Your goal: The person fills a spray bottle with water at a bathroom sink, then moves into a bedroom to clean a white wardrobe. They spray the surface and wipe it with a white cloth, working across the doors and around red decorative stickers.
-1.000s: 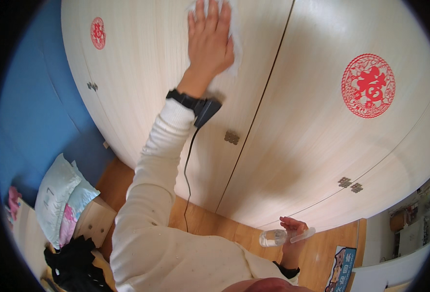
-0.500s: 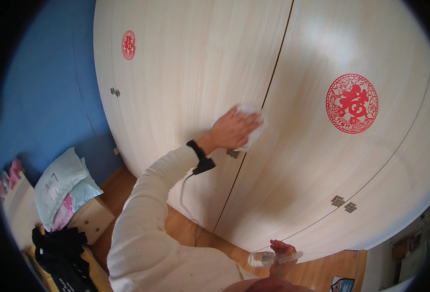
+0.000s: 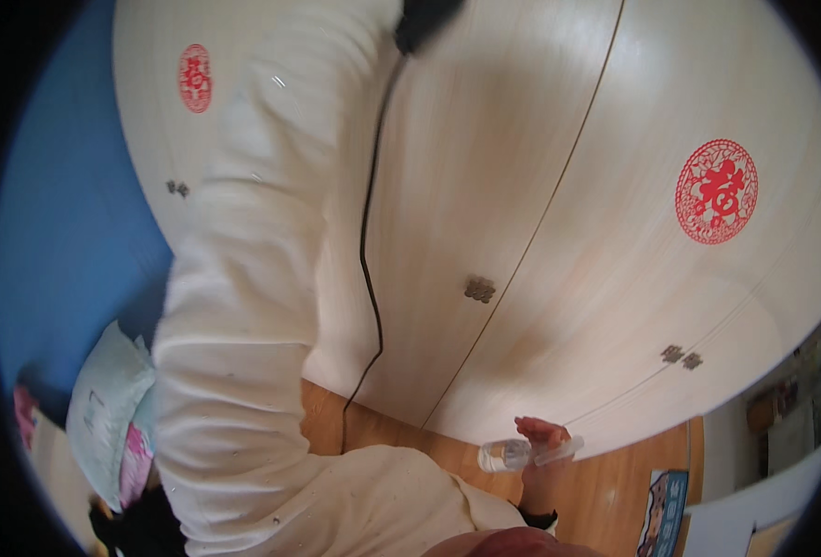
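My left arm in a cream sleeve [image 3: 243, 288] reaches up across the pale wood-grain wardrobe doors [image 3: 448, 167]. A black wrist strap [image 3: 429, 20] with a dark cable [image 3: 366, 241] shows at the top edge; the left hand itself lies beyond the picture. Low down, in front of the wardrobe's foot, my right hand [image 3: 542, 433] is closed around a clear plastic bottle [image 3: 503, 456]. A translucent part [image 3: 559, 452] sticks out on the other side of that hand. The white cloth cannot be seen now.
Red round paper-cut decorations [image 3: 717, 192] and metal handles [image 3: 480, 289] are on the doors. Pillows [image 3: 109, 418] and black clothing [image 3: 146, 524] are at the lower left by a blue wall [image 3: 67, 232]. A printed board [image 3: 663, 512] is on the wooden floor [image 3: 605, 492].
My left hand, earlier pressing a white cloth on the door near the middle handle, has risen out of the picture at the top. My right hand still holds the bottle low down.
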Available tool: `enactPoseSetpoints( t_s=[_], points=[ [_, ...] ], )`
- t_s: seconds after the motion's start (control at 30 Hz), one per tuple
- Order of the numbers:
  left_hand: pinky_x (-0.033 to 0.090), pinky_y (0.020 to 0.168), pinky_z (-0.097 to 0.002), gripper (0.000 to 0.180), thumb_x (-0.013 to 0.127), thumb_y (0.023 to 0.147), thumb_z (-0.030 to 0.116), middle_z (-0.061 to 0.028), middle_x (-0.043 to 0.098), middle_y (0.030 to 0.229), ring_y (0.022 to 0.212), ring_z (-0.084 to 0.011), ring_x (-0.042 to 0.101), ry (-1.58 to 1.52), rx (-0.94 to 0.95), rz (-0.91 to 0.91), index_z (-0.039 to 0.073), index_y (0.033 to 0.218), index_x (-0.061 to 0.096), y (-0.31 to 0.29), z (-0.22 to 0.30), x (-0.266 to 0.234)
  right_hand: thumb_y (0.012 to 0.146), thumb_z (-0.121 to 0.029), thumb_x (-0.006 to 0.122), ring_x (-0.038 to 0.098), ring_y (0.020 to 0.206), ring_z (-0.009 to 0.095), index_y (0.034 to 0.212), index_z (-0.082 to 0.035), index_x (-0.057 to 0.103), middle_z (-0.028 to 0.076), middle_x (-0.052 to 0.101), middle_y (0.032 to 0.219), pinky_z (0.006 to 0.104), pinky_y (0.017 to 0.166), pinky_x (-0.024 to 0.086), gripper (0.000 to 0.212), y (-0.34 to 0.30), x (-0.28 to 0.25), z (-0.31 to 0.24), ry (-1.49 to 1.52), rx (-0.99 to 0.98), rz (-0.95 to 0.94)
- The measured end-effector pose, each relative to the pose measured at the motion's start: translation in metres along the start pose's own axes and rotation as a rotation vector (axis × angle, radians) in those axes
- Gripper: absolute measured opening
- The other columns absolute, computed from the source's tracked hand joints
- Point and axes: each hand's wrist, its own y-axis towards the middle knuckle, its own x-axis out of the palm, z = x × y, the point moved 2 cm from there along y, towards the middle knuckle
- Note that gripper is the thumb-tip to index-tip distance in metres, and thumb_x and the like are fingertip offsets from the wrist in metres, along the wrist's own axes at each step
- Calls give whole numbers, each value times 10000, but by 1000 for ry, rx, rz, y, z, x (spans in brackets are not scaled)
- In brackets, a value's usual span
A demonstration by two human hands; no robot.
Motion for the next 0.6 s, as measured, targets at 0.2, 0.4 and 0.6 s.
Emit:
enactPoseSetpoints(
  t_s=[0.2, 0.4, 0.6],
  points=[
    [298, 1087, -472, 583, 550, 830, 256, -185, 448, 1405, 1254, -345, 444, 160, -259, 84, 46, 1364, 445, -57, -144, 9, 977, -389, 499, 661, 906, 340, 955, 34, 576, 233, 656, 982, 414, 826, 532, 431, -16, 94, 36, 70, -22, 158],
    [211, 1147, -481, 671, 538, 760, 178, -271, 422, 1384, 1342, -455, 302, 17, -146, -33, -59, 1371, 389, -255, -152, -26, 1007, -281, 468, 669, 934, 314, 983, 64, 608, 229, 669, 1009, 392, 834, 536, 373, -28, 145, 58, 159, 17, 82],
    [108, 1120, -630, 679, 450, 848, 228, -303, 216, 1498, 1366, -537, 183, -172, -414, -384, -73, 1429, 269, -456, -19, -86, 1012, -243, 461, 668, 948, 280, 993, 53, 621, 203, 678, 1024, 372, 845, 526, 336, -35, 158, 49, 151, 68, 2]
  ],
)
